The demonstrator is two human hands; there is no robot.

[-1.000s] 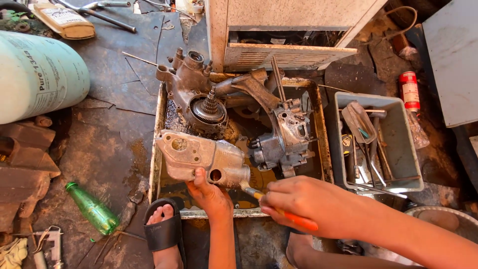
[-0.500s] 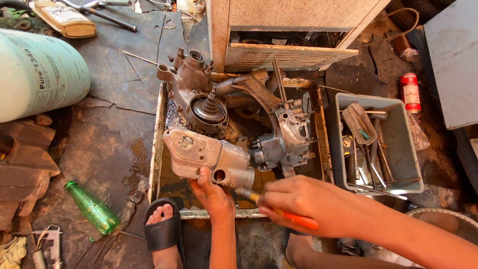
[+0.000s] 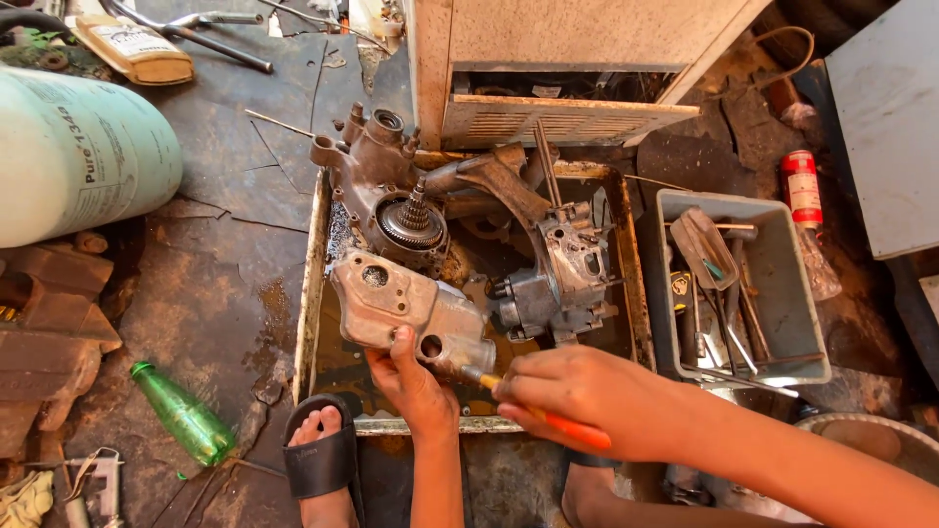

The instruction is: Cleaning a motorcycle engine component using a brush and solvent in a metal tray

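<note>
Crowded metal tray (image 3: 311, 293): hand-held engine cover (image 3: 406, 308) near rim

- Repair workshop, floor-level: greasy engine casings (image 3: 411, 293) seen in a rusty metal tray (image 3: 311, 284).
- Right of tray: grey bin (image 3: 782, 293) w/ hand tools.
- Left of tray: gas cylinder (image 3: 78, 156), oil-stained ground.

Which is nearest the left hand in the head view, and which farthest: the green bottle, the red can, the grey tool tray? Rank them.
From the left hand:
1. Green bottle, on the floor to its left.
2. Grey tool tray, to its right.
3. Red can, beyond the tray, upper right.
</note>
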